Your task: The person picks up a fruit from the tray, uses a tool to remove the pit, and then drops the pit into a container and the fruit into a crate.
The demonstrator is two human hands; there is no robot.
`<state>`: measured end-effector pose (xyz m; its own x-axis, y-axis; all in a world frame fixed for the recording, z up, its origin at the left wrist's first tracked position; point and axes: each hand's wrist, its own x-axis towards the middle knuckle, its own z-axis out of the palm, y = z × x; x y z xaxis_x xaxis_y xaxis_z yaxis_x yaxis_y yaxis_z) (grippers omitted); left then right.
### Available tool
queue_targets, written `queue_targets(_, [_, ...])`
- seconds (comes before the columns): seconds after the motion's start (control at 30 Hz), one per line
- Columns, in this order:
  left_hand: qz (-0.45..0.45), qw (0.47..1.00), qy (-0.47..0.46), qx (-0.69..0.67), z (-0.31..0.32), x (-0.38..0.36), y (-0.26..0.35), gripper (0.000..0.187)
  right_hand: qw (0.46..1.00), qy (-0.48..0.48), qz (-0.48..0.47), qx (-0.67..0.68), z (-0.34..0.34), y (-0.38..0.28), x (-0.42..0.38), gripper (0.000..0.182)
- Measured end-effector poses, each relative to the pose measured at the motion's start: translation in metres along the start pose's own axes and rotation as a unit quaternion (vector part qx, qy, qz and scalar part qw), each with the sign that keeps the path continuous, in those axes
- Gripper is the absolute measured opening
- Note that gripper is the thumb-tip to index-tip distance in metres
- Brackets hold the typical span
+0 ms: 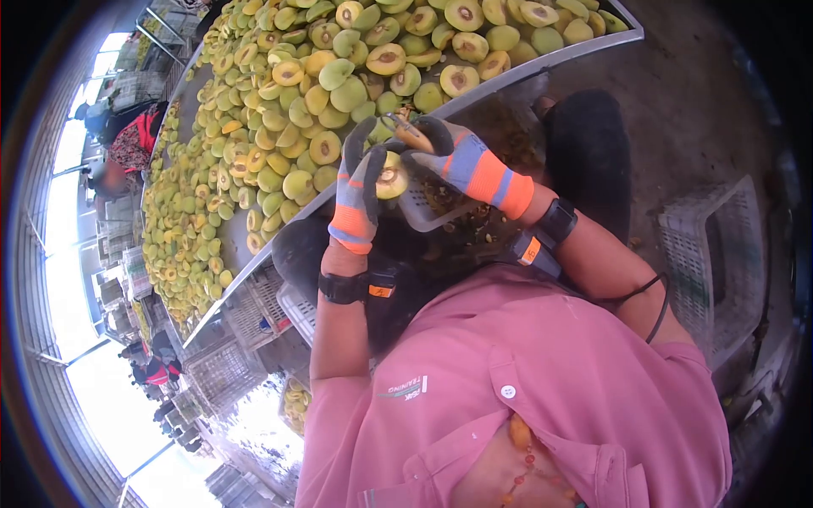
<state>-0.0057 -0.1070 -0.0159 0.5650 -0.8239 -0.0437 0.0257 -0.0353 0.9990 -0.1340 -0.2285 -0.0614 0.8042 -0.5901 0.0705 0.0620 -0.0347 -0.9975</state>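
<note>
Pinching a cut fruit half (pixel 391 179), the left hand (pixel 354 190) meets the right hand (pixel 478 172), closed round a wooden-handled tool (pixel 412 135) just above. That one's already split, and plenty more split halves (pixel 385 59) heap the metal-rimmed table (pixel 542 69).

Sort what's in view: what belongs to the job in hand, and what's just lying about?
Likely in the job:
- fruit half in the left hand
- small tool in the right hand
- cut fruit on the table
- basket below the hands

Seemingly lying about:
- crate on the right
- crates beyond the table's near edge
</note>
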Motion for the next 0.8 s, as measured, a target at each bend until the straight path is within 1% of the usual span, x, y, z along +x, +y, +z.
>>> queue_targets(0.03, [-0.028, 0.999, 0.008, -0.040, 0.008, 0.001, 0.007, 0.034, 0.999, -0.018, -0.017, 0.048, 0.005, 0.003, 0.001, 0.042])
queue_targets(0.1, [-0.036, 0.997, -0.010, -0.061, 0.008, 0.004, 0.005, 0.040, 0.990, -0.057, 0.065, 0.111, 0.008, 0.007, -0.001, 0.040])
queue_targets(0.13, [-0.027, 0.998, -0.005, -0.050, 0.007, 0.003, 0.004, 0.041, 0.981, -0.076, 0.105, 0.142, 0.009, 0.005, -0.002, 0.039])
queue_targets(0.17, [-0.017, 0.999, 0.001, -0.039, 0.006, 0.002, 0.004, 0.042, 0.958, -0.058, 0.165, 0.226, 0.012, -0.002, -0.004, 0.036])
queue_targets(0.27, [0.073, 0.993, 0.066, 0.061, 0.010, -0.005, -0.004, 0.038, 0.923, 0.008, 0.264, 0.279, 0.019, 0.004, -0.004, 0.034])
queue_targets(0.3, [0.111, 0.984, 0.096, 0.099, 0.022, -0.008, -0.016, 0.036, 0.906, 0.014, 0.315, 0.283, 0.019, 0.001, -0.006, 0.035])
queue_targets(0.33, [0.149, 0.971, 0.127, 0.137, 0.033, -0.012, -0.026, 0.036, 0.913, 0.007, 0.298, 0.279, 0.022, 0.000, -0.009, 0.036])
queue_targets(0.37, [0.188, 0.956, 0.184, 0.127, 0.043, -0.013, -0.034, 0.034, 0.919, -0.001, 0.282, 0.274, 0.026, 0.001, -0.012, 0.036])
queue_targets(0.43, [0.224, 0.935, 0.181, 0.205, 0.035, -0.009, -0.033, 0.034, 0.931, -0.015, 0.249, 0.267, 0.032, 0.005, -0.017, 0.038])
queue_targets(0.5, [0.201, 0.927, 0.193, 0.252, 0.020, -0.004, -0.039, 0.035, 0.974, -0.005, 0.143, 0.178, 0.033, 0.010, -0.020, 0.037])
queue_targets(0.53, [0.201, 0.932, 0.195, 0.230, 0.016, -0.003, -0.035, 0.034, 0.987, -0.002, 0.086, 0.132, 0.031, 0.008, -0.020, 0.036])
queue_targets(0.57, [0.202, 0.936, 0.196, 0.209, 0.013, -0.002, -0.031, 0.032, 0.995, -0.006, 0.066, 0.080, 0.028, 0.006, -0.019, 0.036])
queue_targets(0.63, [0.144, 0.965, 0.208, 0.075, 0.013, -0.001, -0.028, 0.033, 0.999, -0.011, 0.030, -0.022, 0.020, 0.002, -0.018, 0.038])
queue_targets(0.67, [0.118, 0.969, 0.219, 0.006, 0.013, -0.001, -0.026, 0.035, 0.998, -0.021, 0.027, -0.053, 0.019, -0.002, -0.018, 0.039])
queue_targets(0.73, [0.104, 0.971, 0.211, -0.049, 0.012, -0.002, -0.031, 0.040, 0.992, -0.044, 0.020, -0.118, 0.017, -0.008, -0.020, 0.041])
queue_targets(0.8, [0.097, 0.976, 0.190, -0.037, 0.012, -0.004, -0.032, 0.040, 0.986, -0.054, 0.031, -0.155, 0.018, -0.005, -0.019, 0.041])
